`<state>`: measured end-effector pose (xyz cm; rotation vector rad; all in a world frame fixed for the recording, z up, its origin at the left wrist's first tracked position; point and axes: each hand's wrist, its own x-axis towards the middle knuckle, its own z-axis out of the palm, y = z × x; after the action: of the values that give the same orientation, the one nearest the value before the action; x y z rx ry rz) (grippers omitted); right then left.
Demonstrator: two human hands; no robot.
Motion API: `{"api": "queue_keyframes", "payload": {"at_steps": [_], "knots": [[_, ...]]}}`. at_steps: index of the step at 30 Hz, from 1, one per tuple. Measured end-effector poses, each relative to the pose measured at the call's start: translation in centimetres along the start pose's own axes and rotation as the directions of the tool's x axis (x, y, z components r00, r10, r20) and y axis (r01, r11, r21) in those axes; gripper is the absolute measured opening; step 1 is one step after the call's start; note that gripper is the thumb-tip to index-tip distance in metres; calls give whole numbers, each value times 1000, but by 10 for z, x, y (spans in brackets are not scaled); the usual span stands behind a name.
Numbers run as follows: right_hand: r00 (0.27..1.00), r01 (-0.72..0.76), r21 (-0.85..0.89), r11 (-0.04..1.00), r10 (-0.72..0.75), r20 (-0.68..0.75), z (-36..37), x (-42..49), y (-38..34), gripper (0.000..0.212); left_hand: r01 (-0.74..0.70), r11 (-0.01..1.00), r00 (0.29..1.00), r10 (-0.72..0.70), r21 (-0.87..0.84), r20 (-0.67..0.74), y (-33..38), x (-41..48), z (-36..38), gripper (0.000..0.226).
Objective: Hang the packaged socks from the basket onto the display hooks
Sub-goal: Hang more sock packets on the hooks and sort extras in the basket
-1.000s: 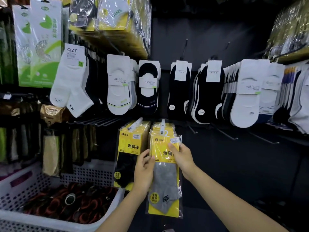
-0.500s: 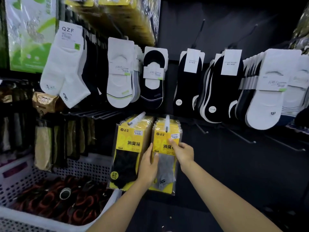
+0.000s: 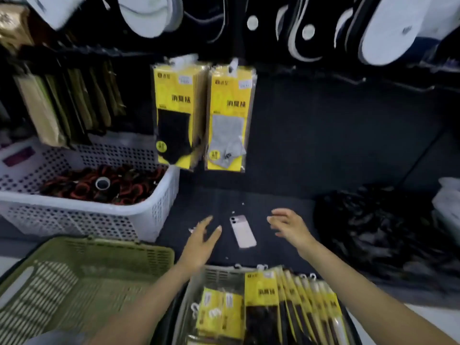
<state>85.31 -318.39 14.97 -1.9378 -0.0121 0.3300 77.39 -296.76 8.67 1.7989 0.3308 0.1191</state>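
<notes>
Head view: I am looking down at the foot of a sock display, and the frame is smeared by motion.
Landmark: a pale phone [image 3: 242,231] lies flat on the dark surface, its camera end pointing away from me.
Left hand [image 3: 202,235]: just left of the phone, fingers straight and spread, holding nothing.
Right hand [image 3: 288,226]: just right of the phone, fingers loosely spread, released, nothing in it. I cannot tell whether either hand touches the surface.
Packaged socks [image 3: 260,292]: a row of yellow-carded packs stands on edge in the grey basket [image 3: 219,273], nearer to me than the phone and between my forearms. Smaller packs lie flat at its left side.
Hung packs: beyond the phone, two stacks hang side by side on display hooks [image 3: 234,63], the black sock pack [image 3: 174,115] to the left and the grey sock pack [image 3: 230,118] to the right.
White basket [image 3: 82,215]: left of the phone, holding red-and-black items.
Green basket [image 3: 74,282]: left of the phone and nearer to me.
Black bag [image 3: 373,227]: well to the right of the phone, crumpled.
</notes>
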Motion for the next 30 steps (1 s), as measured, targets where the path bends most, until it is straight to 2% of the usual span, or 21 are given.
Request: {"api": "queue_keyframes", "payload": {"at_steps": [3,6,8,9,12,16,19,21,23,26,28,30], "knots": [[983,-165,-99,981,171,59,-2,-29,71,33,133,991,990,-133,9,41,-60,-44,28,44],[976,-150,-373,916,197,91,-5,-49,125,48,211,973,967,-222,97,127,-98,-77,52,46],[978,-132,-460,878,191,84,-7,-59,150,62,221,958,941,-258,183,217,-116,-91,66,52],[977,-141,-471,871,199,75,-7,-63,158,68,176,949,937,-243,260,251,-124,-96,71,53],[974,-171,-479,861,221,49,-4,-67,172,78,47,895,951,-175,444,253,-133,-99,78,53],[934,-340,-312,887,358,-1,8,-64,174,90,46,884,951,-182,466,251,-129,-99,82,53],[898,-408,-219,886,433,79,18,-64,171,84,49,860,937,-216,507,276,-128,-100,82,57],[864,-462,-115,880,475,167,26,-68,170,92,52,857,929,-230,512,290,-127,-101,80,57],[851,-485,-37,874,481,211,32,-73,173,99,64,866,928,-234,496,290,-123,-102,77,55],[895,-420,10,908,412,172,32,-77,167,96,62,923,952,-169,380,254,-109,-101,74,48],[928,-349,50,936,338,153,26,-77,151,96,157,975,957,-190,159,219,-88,-99,70,48],[949,-281,95,955,261,177,16,-76,125,88,314,945,923,-282,-89,263,-63,-90,65,61]]}}
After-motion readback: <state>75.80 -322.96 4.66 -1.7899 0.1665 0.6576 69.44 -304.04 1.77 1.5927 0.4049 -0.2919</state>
